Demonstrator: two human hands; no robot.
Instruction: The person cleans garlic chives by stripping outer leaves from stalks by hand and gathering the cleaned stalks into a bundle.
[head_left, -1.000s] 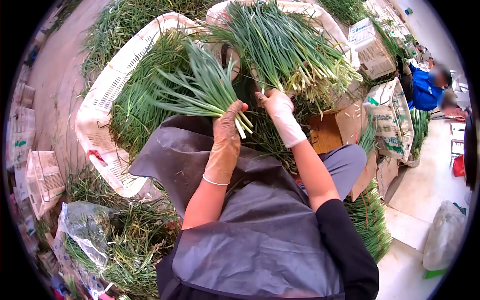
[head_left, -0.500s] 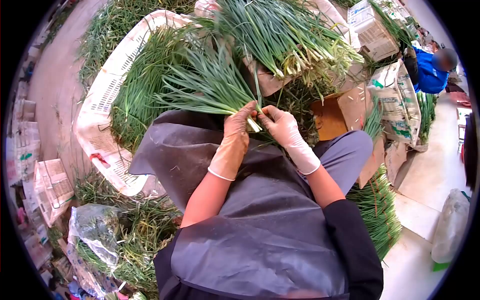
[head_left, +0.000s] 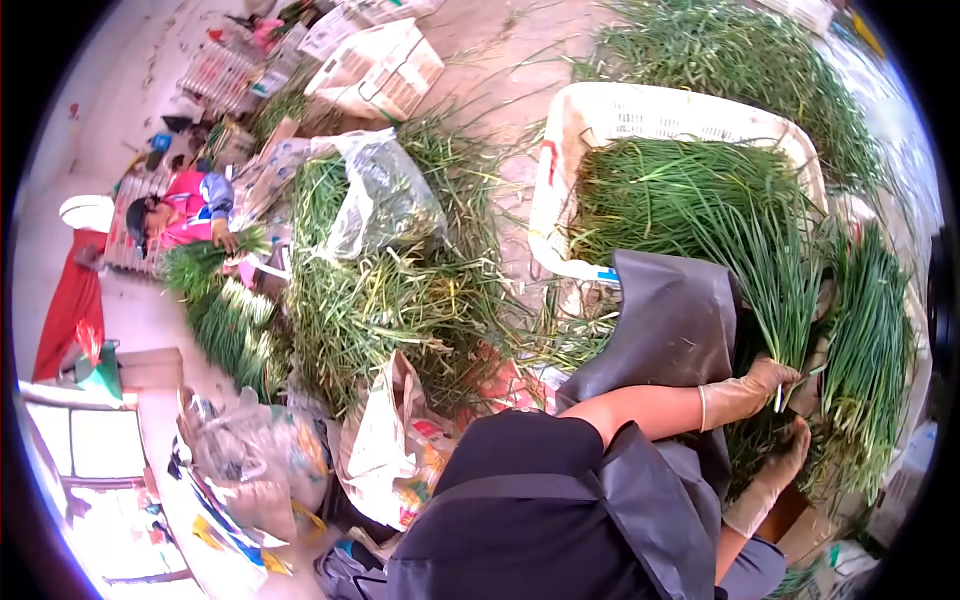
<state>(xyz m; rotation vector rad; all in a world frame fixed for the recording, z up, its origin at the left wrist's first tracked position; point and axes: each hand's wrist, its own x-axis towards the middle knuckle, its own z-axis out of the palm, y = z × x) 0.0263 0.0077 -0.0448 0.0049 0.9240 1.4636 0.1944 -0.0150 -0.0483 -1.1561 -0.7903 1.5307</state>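
Observation:
My left hand, in a thin pale glove, is closed around the base of a bunch of green chives. Its white stem ends stick out beside my fingers, and the long leaves fan up and away. Just below, my gloved right hand is apart from the bunch, its fingers reaching up toward the stem ends. Nothing shows in it, though its fingers are small in view. To the right of both hands lies a thick pile of chives, stems toward me. A dark apron covers my lap.
A white plastic crate holding more chives stands beyond my lap. Leaf trimmings are heaped on the floor at left, with a clear plastic bag on them. A person in pink and blue handles greens at far left. Another crate stands behind.
The camera view has swung to the left, so my hands and the crate now appear further right. My right hand has come away from the stems; my left hand still holds the bunch.

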